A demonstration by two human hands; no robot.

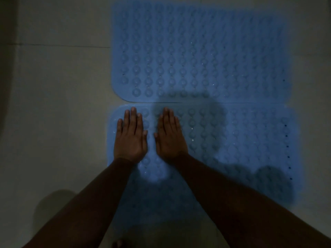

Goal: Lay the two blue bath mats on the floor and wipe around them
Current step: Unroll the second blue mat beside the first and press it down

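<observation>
Two blue bath mats with rows of round suction cups lie flat on the pale tiled floor, edge to edge. The far mat [198, 51] fills the upper middle of the head view. The near mat [241, 140] lies just below it. My left hand [130, 136] rests palm down on the near mat's left end, fingers straight and together. My right hand [170, 135] lies flat beside it, a small gap between the two. Neither hand holds anything. My forearms hide part of the near mat's lower edge.
Pale floor tiles [53, 104] spread to the left of the mats, with a grout line [53, 45] running across. A narrower strip of floor [313, 86] shows on the right. A toe [119, 243] shows at the bottom edge. The light is dim and shadows fall over the near mat.
</observation>
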